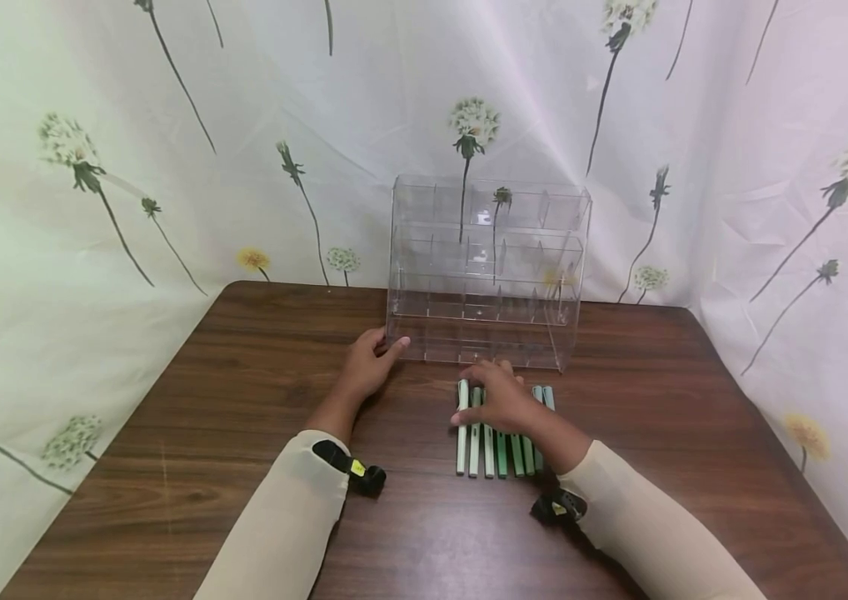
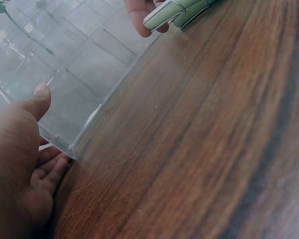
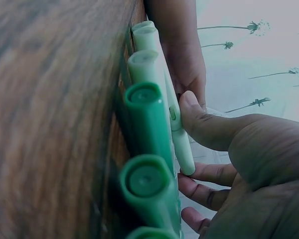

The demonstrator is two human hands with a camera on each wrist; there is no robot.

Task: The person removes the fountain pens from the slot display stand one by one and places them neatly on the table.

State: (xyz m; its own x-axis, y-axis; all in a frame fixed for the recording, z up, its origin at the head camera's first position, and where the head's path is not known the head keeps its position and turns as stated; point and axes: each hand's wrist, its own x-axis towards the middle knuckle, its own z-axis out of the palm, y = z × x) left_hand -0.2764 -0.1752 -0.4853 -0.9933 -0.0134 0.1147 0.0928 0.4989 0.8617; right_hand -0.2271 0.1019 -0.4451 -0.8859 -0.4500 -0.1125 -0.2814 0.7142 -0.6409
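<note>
My left hand (image 1: 367,367) grips the lower left corner of a clear acrylic organizer (image 1: 484,321). In the left wrist view the thumb lies across the organizer's front, with the other fingers around its side at the table. My right hand (image 1: 502,400) is over a row of capped green pens. It pinches the leftmost, pale green pen (image 1: 461,442) near the cap end, thumb on one side and fingers on the other. In the right wrist view this pale pen (image 3: 182,144) tilts up beside a darker green pen (image 3: 144,109). My right hand partly covers the row.
The organizer has several stepped, divided tiers and stands toward the back of the brown wooden table (image 1: 244,417). Two blue-grey pens (image 1: 549,398) are at the row's right end. A dandelion-print curtain (image 1: 304,108) hangs behind the table and at both sides.
</note>
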